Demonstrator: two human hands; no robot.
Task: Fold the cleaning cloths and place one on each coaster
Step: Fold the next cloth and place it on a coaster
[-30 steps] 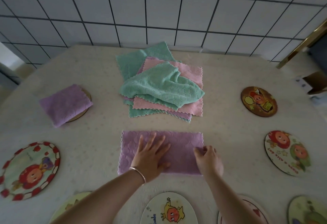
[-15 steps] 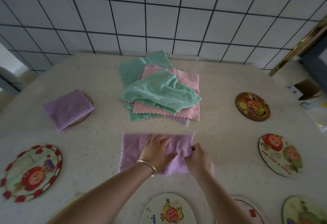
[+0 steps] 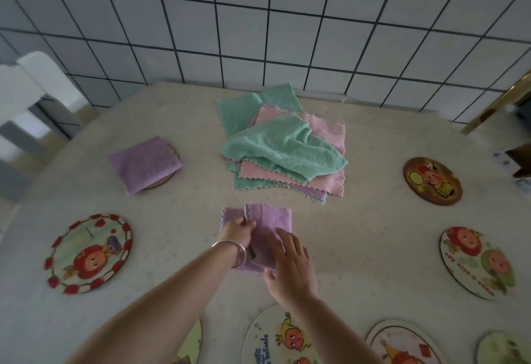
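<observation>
Two hands on purple cloth [image 3: 268, 221], long axis toward wall, left hand [image 3: 238, 230] pinching edge, right hand [image 3: 290, 263] flat

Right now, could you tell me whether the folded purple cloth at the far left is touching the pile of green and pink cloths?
Apart. The head view shows bare table between the folded purple cloth and the pile.

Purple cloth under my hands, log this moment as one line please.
step: folding purple cloth | left hand: pinching its edge | right hand: flat on it | done: one folded cloth on coaster | pile: untouched
</observation>
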